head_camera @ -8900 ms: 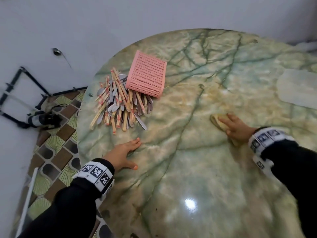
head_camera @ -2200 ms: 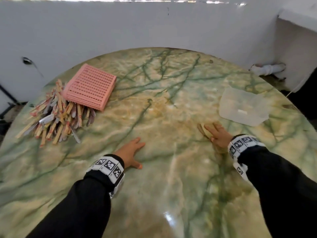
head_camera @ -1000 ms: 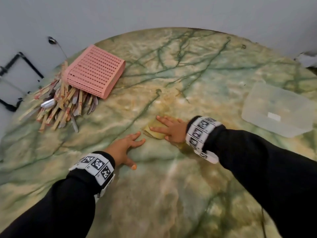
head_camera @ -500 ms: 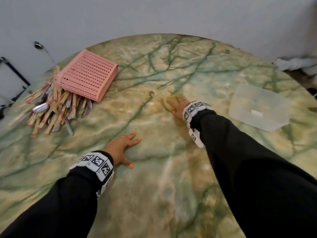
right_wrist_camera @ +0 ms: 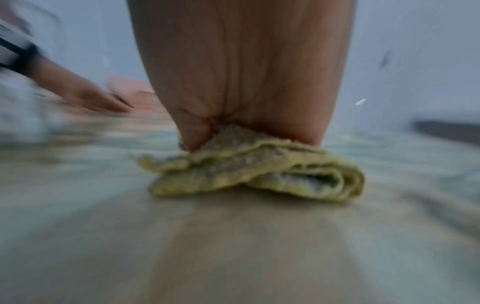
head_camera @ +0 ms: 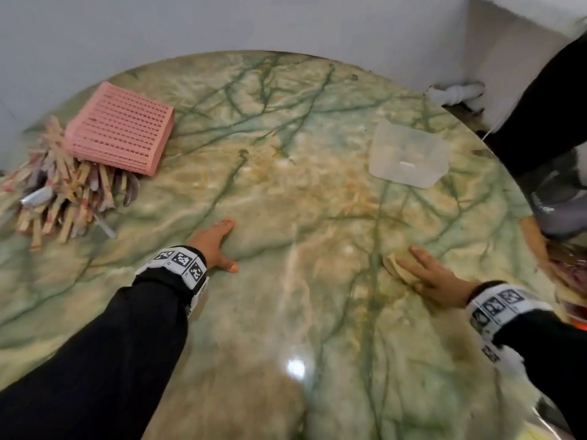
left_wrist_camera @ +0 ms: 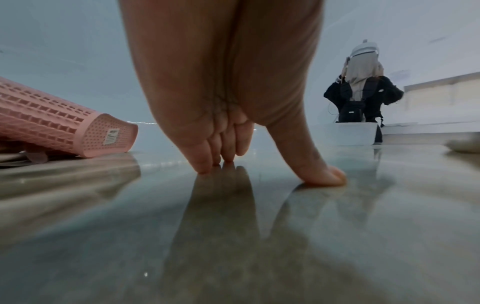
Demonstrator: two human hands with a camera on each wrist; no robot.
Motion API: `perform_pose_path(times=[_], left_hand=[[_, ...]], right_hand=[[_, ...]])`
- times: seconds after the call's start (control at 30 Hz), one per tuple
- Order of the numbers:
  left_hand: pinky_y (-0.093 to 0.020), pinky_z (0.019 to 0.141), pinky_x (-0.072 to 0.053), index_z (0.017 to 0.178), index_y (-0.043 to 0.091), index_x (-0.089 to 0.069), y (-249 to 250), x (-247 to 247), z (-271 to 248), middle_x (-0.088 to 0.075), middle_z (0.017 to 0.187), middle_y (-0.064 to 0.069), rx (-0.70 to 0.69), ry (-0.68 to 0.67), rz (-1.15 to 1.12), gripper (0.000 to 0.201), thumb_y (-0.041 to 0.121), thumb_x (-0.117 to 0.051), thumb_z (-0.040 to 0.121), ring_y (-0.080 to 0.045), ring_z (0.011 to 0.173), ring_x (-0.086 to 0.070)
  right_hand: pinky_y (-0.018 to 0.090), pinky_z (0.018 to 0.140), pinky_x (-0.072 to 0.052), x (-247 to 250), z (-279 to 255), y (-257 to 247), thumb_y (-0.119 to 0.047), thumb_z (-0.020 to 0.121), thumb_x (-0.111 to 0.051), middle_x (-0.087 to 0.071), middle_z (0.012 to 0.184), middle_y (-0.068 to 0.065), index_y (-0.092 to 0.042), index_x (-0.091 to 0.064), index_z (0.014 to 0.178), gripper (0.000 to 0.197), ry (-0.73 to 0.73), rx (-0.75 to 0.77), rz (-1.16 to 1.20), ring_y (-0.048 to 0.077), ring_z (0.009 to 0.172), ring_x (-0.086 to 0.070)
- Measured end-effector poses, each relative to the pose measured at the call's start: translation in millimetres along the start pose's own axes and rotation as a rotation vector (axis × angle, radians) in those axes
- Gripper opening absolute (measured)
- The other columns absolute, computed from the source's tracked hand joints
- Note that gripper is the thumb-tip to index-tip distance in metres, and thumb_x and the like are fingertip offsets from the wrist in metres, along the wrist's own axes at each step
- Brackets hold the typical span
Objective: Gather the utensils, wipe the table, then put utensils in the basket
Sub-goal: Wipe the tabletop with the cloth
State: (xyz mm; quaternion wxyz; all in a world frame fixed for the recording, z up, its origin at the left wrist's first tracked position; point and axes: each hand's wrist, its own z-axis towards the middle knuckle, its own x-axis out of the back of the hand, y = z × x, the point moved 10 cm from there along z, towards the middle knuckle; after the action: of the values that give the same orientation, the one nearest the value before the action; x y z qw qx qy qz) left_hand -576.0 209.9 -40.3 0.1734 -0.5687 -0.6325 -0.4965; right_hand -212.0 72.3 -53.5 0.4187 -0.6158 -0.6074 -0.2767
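Currently right hand (head_camera: 436, 282) presses flat on folded yellow-green cloth (right_wrist_camera: 257, 176) near right on the glossy green-veined table (head_camera: 286, 312), left hand (head_camera: 212, 241) spread flat, utensils (head_camera: 60, 192) piled far left under tipped pink basket (head_camera: 122, 133).

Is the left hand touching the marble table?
Touching. The left wrist view shows the left hand meeting the table: fingertips and thumb press the glossy surface.

Right hand (head_camera: 436, 278) flat on cloth (head_camera: 395, 266)
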Motion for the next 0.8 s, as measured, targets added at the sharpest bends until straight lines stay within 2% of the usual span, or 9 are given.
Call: perform_pose_path(times=[0.03,0.1,0.17,0.27,0.43,0.57,0.67,0.73,0.8], left_hand=[[-0.021,0.115,-0.009,0.148,0.008,-0.013,1,-1,-1,-0.008,0.157,-0.005,-0.001,0.001,0.019,0.105,0.017,-0.081,0.068,-0.016,0.145,-0.013],[-0.021,0.114,-0.010,0.148,0.007,-0.014,6,-2,-4,-0.011,0.157,-0.007,-0.010,0.016,0.066,0.099,0.016,-0.078,0.073,-0.018,0.145,-0.014],[-0.022,0.113,-0.012,0.147,0.008,-0.018,12,-3,-9,-0.013,0.156,-0.009,-0.019,0.044,0.096,0.091,0.014,-0.074,0.077,-0.020,0.144,-0.016],[-0.026,0.113,-0.015,0.146,0.010,-0.025,15,-8,-16,-0.017,0.155,-0.010,-0.020,0.079,0.118,0.076,0.013,-0.067,0.083,-0.023,0.142,-0.021],[-0.027,0.112,-0.019,0.141,0.012,-0.037,21,-20,-28,-0.023,0.152,-0.014,-0.017,0.102,0.119,0.062,0.016,-0.064,0.085,-0.027,0.140,-0.026],[-0.029,0.114,-0.018,0.145,0.013,-0.027,33,-40,-40,-0.012,0.154,-0.016,-0.027,0.019,0.123,0.082,0.032,-0.071,0.079,-0.028,0.143,-0.017],[-0.029,0.114,-0.016,0.146,0.014,-0.025,48,-54,-48,-0.010,0.155,-0.017,-0.050,-0.003,0.132,0.087,0.036,-0.073,0.076,-0.028,0.144,-0.013],[-0.028,0.114,-0.015,0.146,0.016,-0.025,62,-66,-52,-0.008,0.155,-0.016,-0.070,-0.038,0.116,0.087,0.035,-0.073,0.076,-0.028,0.144,-0.011],[-0.028,0.114,-0.015,0.146,0.017,-0.024,74,-78,-54,-0.007,0.155,-0.015,-0.085,-0.063,0.110,0.087,0.035,-0.073,0.076,-0.027,0.144,-0.010]], right_hand=[[0.032,0.116,-0.005,14,13,22,-0.085,0.071,-0.008,0.010,0.154,0.020,-0.052,-0.018,0.140,0.077,0.054,-0.145,0.011,0.037,0.144,0.001],[0.035,0.117,-0.009,30,39,30,-0.042,0.097,-0.034,0.005,0.156,0.020,-0.025,-0.004,0.149,0.062,0.104,-0.356,-0.020,0.036,0.144,-0.002],[0.036,0.117,-0.011,34,66,-15,-0.026,0.099,-0.036,0.004,0.157,0.017,-0.028,-0.003,0.149,0.060,0.129,-0.356,-0.019,0.035,0.144,-0.004],[0.044,0.115,-0.013,7,72,-136,-0.027,0.099,-0.034,0.010,0.157,0.008,-0.036,-0.003,0.148,0.059,0.050,-0.077,-0.077,0.031,0.145,-0.001],[0.054,0.113,-0.003,-77,-42,-241,-0.022,0.097,-0.038,0.018,0.156,-0.008,-0.047,-0.009,0.144,0.062,-0.084,0.238,-0.095,0.017,0.145,0.010],[0.047,0.115,-0.010,-86,-103,-146,-0.064,0.086,-0.014,0.010,0.156,-0.003,-0.053,0.001,0.139,0.057,-0.054,0.237,-0.050,0.010,0.140,0.007],[0.046,0.092,-0.048,-62,-103,3,-0.045,0.098,-0.018,-0.043,0.133,0.036,-0.041,-0.013,0.143,0.046,0.146,-0.120,0.067,0.044,0.122,-0.047],[0.055,0.105,-0.035,-38,-103,85,-0.025,0.091,-0.039,-0.029,0.140,0.040,-0.039,-0.018,0.144,0.058,0.278,-0.402,0.147,0.052,0.128,-0.035],[0.038,0.117,-0.016,-23,-94,128,-0.019,0.095,-0.043,-0.010,0.153,0.027,-0.025,-0.018,0.148,0.060,0.272,-0.625,0.197,0.040,0.142,-0.014]])
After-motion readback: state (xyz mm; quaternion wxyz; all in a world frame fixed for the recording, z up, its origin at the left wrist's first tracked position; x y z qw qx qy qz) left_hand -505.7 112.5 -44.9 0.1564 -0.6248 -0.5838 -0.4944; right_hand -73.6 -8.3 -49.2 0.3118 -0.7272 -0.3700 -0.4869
